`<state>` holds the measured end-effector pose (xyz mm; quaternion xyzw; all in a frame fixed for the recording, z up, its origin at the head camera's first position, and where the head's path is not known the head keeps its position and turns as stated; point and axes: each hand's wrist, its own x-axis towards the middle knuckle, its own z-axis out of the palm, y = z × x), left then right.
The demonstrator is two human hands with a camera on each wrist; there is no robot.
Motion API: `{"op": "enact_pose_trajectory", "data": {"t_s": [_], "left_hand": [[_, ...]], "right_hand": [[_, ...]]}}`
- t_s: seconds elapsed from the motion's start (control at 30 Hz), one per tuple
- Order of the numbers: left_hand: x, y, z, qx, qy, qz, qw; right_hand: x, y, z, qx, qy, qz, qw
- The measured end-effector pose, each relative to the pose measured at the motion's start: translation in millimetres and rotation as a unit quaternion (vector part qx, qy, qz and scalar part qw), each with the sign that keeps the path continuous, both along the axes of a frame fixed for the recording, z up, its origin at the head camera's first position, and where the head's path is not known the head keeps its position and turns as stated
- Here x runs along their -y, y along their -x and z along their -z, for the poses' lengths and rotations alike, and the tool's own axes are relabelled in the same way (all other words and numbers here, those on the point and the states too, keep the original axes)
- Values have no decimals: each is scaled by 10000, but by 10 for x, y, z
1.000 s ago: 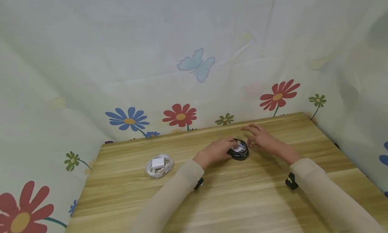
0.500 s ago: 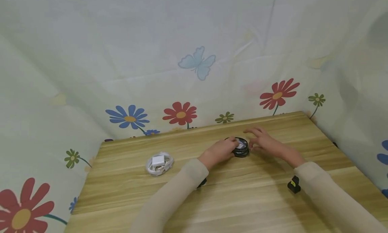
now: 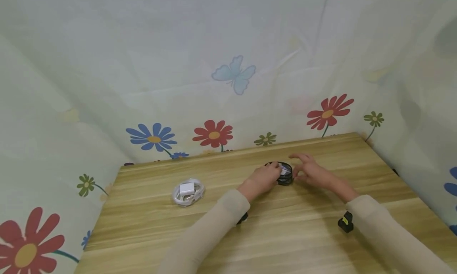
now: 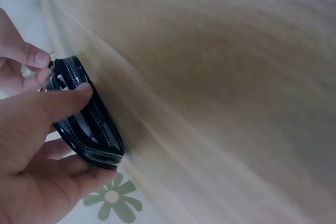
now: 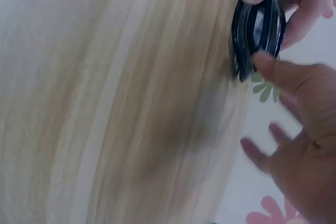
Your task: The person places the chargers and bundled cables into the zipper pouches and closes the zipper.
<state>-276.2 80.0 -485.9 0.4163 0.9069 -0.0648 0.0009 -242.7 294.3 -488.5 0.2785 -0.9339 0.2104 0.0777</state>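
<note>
A coiled black cable (image 3: pixel 285 181) with a patterned, braided-looking surface lies between both hands near the back of the table. My left hand (image 3: pixel 262 179) grips the coil from its left side; in the left wrist view the thumb lies across the black loops (image 4: pixel 102 129) and the fingers pass beneath. Something pale shows inside the loops. From the right, my right hand (image 3: pixel 314 173) pinches the end of the coil between thumb and a finger. Its other fingers (image 5: pixel 254 153) spread away from the cable in the right wrist view.
To the left on the wooden table (image 3: pixel 143 218) lies a coiled white cable (image 3: pixel 200 194) with a white charger plug (image 3: pixel 187 188) on top. A wall cloth (image 3: pixel 171 60) printed with flowers hangs behind the back edge. Black wrist mounts (image 3: pixel 345 222) sit under the sleeves.
The black coil has tipped up on its side a little, and my left hand has shifted slightly right around it. My right hand has lowered slightly and stays at the coil's right end.
</note>
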Motion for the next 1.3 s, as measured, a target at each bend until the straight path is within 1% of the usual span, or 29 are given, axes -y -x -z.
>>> {"op": "enact_pose_trajectory", "data": {"t_s": [0.1, 0.17, 0.2, 0.27, 0.33, 0.4, 0.47, 0.5, 0.57, 0.63, 0.7, 0.73, 0.77, 0.87, 0.97, 1.1, 1.3], "left_hand": [[-41, -39, -30, -73, 171, -61, 9998], [-30, -37, -73, -50, 265, -8, 9996], [-8, -24, -96, 14, 273, 29, 9996], [39, 19, -136, 183, 240, 121, 9995], [97, 74, -149, 237, 219, 285, 9991], [150, 127, -146, 217, 203, 561, 9980], [190, 167, -132, 156, 272, 872, 9957], [208, 180, -124, 156, 316, 980, 9946], [243, 190, -118, 309, 458, 1066, 9928], [276, 190, -120, 564, 560, 1035, 9914], [303, 190, -130, 737, 627, 1012, 9901], [315, 194, -135, 745, 677, 1029, 9896], [327, 202, -140, 675, 734, 1087, 9891], [377, 217, -144, 259, 1036, 1246, 9864], [429, 221, -140, 14, 1177, 1306, 9844], [438, 193, -139, 53, 1059, 1189, 9872], [272, 160, -131, -107, 815, 1202, 9893]], "right_hand": [[18, -16, 7, -433, -300, 267, 9983], [47, 4, 5, -715, -561, 494, 9946], [60, 25, 4, -748, -671, 634, 9929], [82, 81, 8, -672, -825, 925, 9900], [103, 140, 15, -458, -855, 1193, 9881], [127, 203, 41, -241, -794, 1413, 9865], [153, 258, 55, -185, -750, 1522, 9853], [164, 288, 66, -181, -751, 1555, 9848], [184, 332, 75, -207, -754, 1526, 9852], [198, 357, 73, -230, -775, 1477, 9857], [199, 371, 73, -186, -773, 1455, 9862], [199, 367, 62, -166, -755, 1436, 9866], [202, 363, 52, -144, -747, 1426, 9869], [220, 335, 20, -112, -742, 1379, 9876], [252, 306, -11, -155, -815, 1318, 9878], [270, 275, -42, -289, -901, 1157, 9888], [207, 148, -83, -475, -1016, 970, 9889]]}}
